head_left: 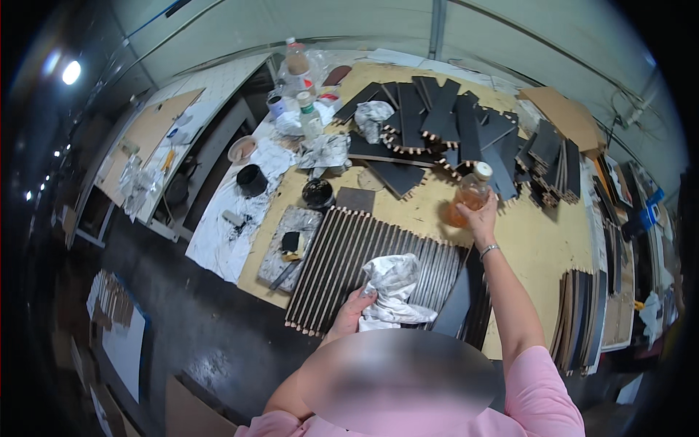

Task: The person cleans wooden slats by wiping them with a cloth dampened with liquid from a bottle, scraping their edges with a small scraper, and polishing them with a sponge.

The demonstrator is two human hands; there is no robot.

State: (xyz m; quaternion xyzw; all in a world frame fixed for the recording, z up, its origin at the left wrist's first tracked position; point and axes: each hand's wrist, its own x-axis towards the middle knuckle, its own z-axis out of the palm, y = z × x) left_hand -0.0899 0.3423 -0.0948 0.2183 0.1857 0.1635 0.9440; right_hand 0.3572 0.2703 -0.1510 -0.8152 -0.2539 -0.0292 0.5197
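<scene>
While your right hand (480,215) had its fingers closed on a white-capped bottle of amber liquid (472,191), just beyond the row of dark strips (348,251), your left hand (354,310) gripped a crumpled white cloth (393,285) over them; farther back, piled dark boards (440,116).

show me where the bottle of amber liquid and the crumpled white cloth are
bottle of amber liquid (472,192): head view, on the bottle's clear side below the white cap
crumpled white cloth (394,282): head view, on the bunched middle of the cloth
</scene>
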